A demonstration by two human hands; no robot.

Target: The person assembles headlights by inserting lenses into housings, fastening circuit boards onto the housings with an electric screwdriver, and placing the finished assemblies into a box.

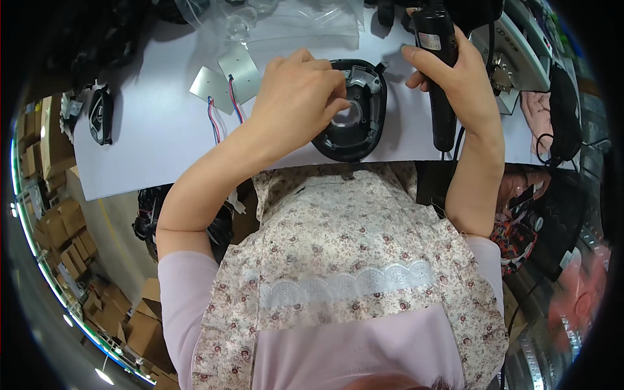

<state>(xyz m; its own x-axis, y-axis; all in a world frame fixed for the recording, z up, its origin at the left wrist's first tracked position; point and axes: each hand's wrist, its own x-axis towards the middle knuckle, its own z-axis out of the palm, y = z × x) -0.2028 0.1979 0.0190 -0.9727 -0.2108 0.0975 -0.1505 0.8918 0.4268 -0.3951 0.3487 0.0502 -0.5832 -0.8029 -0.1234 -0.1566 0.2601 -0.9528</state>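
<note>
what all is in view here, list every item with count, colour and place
housing: 1, black, round, table centre, under the left hand
electric screwdriver: 1, black, upright in the right hand
metal plates: 2, silver, with red and blue wires, left of the housing
plastic bags: clear, count unclear, table's far edge
black part: 1, table's left end
table: 1, white
cardboard boxes: many, brown, floor at left
left hand: fingers on the housing
right hand: gripping the screwdriver

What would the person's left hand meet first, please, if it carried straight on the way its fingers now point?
The left hand points its fingertips right, onto the black round housing. It would likely press first into the pale ring part at the housing's centre, which it seems to touch already; depth is hard to judge.
</note>
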